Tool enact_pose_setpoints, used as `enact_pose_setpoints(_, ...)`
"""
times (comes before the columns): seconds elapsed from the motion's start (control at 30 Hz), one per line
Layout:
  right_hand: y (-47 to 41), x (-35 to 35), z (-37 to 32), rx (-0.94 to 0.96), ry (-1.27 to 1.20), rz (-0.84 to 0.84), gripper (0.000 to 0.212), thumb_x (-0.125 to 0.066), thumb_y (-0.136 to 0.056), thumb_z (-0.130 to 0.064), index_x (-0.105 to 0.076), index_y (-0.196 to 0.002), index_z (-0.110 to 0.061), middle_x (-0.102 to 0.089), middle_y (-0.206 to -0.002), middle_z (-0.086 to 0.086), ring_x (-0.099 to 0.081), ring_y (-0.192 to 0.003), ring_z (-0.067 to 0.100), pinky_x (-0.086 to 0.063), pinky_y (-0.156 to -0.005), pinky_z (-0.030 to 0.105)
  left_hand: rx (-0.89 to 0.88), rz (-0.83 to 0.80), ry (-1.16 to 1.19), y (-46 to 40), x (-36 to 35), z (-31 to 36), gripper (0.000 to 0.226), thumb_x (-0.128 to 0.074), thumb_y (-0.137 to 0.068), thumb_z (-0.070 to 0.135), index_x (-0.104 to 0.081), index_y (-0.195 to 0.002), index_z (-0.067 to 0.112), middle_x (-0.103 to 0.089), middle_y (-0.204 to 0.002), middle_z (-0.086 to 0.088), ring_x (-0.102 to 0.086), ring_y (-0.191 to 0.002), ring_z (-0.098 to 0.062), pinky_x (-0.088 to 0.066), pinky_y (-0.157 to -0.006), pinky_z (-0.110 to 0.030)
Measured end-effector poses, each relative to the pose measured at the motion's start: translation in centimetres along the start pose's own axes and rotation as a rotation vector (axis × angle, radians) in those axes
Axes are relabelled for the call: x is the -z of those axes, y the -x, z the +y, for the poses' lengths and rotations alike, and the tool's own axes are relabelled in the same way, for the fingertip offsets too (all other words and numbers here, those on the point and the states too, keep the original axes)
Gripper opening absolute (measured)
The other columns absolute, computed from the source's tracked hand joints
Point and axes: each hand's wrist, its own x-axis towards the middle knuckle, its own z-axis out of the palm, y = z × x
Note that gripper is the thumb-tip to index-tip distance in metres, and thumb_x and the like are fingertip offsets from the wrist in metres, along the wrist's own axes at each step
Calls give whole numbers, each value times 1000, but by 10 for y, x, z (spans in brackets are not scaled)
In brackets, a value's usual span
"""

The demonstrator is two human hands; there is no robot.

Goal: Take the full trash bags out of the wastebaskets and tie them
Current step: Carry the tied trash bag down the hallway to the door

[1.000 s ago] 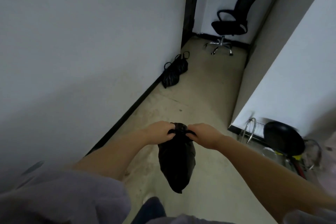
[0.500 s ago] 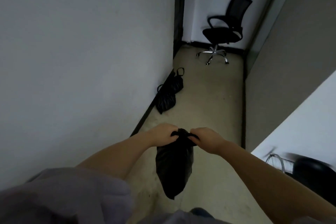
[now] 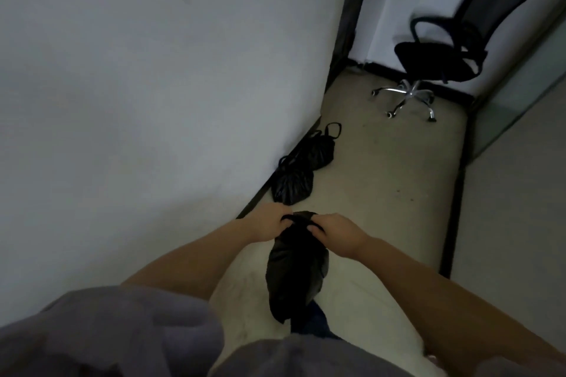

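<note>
Both hands pinch the top of a black trash bag (image 3: 295, 266), left hand (image 3: 269, 223) & right hand (image 3: 335, 234) close together; bag hangs above floor (image 3: 382, 193). Two tied bags (image 3: 301, 168) by wall base. Chair (image 3: 444, 49) at far end.

The fingertips of both hands are buried in the bag's (image 3: 295, 266) gathered top, so the knot cannot be made out. The chair (image 3: 453, 52) is motion-blurred. The bottom edge cuts off the sleeve (image 3: 107, 333).
</note>
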Motion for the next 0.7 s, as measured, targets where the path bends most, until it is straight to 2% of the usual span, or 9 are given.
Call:
enact_pose_setpoints(0.1,-47,12,18,31,-55,-87,30,-40,-100,-25,-42,-69,-24,-57,-79,1,-46,-61,8,-30,-53,18,109,-55,-18,-49,14,-14,25,-41,-96,15,-59,-109,3,-59,-114,-19,-54,-106,-32,-42,-86,-35)
enact_pose_setpoints(0.17,-78,18,29,36,-94,-118,37,-39,-100,-25,-32,-64,-29,-45,-67,-10,-39,-57,1,-31,-52,17,173,-56,33,-73,22,-23,27,-39,-95,13,-57,-115,7,-55,-120,-17,-52,-112,-32,-41,-90,-36)
enact_pose_setpoints(0.27,-128,21,45,32,-95,-163,36,-37,-100,-26,-33,-64,-27,-43,-65,-7,-43,-58,9,-32,-57,24,250,-41,121,-99,30,-49,33,-37,-95,12,-53,-123,12,-51,-128,-12,-50,-118,-29,-42,-98,-38)
enact_pose_setpoints(0.37,-181,5,69,19,-75,-214,31,-36,-100,-29,-49,-77,-15,-57,-73,7,-56,-67,24,-43,-63,37,287,-64,90,-129,33,-86,36,-35,-95,13,-51,-127,15,-50,-132,-11,-50,-121,-27,-42,-101,-39)
enact_pose_setpoints(0.4,-200,-5,78,7,-62,-231,31,-36,-100,-30,-53,-83,-11,-61,-78,10,-59,-70,26,-45,-64,39,298,-66,42,-141,32,-100,36,-35,-96,13,-51,-128,16,-50,-133,-10,-50,-121,-27,-42,-101,-39)
enact_pose_setpoints(0.47,-239,-34,97,14,-13,-267,31,-35,-100,-31,-55,-90,-10,-61,-77,8,-59,-67,23,-43,-57,34,307,-39,-107,-168,28,-131,37,-34,-96,13,-49,-130,17,-49,-135,-8,-48,-122,-26,-39,-101,-37)
enact_pose_setpoints(0.57,-299,-86,124,44,41,-323,29,-33,-101,-33,-48,-84,-15,-48,-63,-3,-46,-51,14,-28,-46,23,270,-14,-443,-202,16,-186,40,-34,-96,15,-42,-135,17,-46,-137,-9,-43,-127,-26,-26,-111,-39)
enact_pose_setpoints(0.63,-336,-119,139,61,53,-338,29,-33,-101,-33,-44,-78,-20,-42,-60,-6,-38,-47,8,-24,-44,21,241,-10,-605,-212,8,-227,40,-34,-97,18,-41,-137,14,-43,-141,-11,-38,-132,-26,-12,-117,-43)
enact_pose_setpoints(0.7,-371,-146,150,69,57,-308,32,-32,-101,-32,-38,-71,-24,-39,-60,-8,-36,-48,5,-24,-44,21,203,30,-702,-212,3,-270,38,-41,-96,19,-47,-132,12,-47,-139,-12,-39,-133,-27,-6,-118,-45)
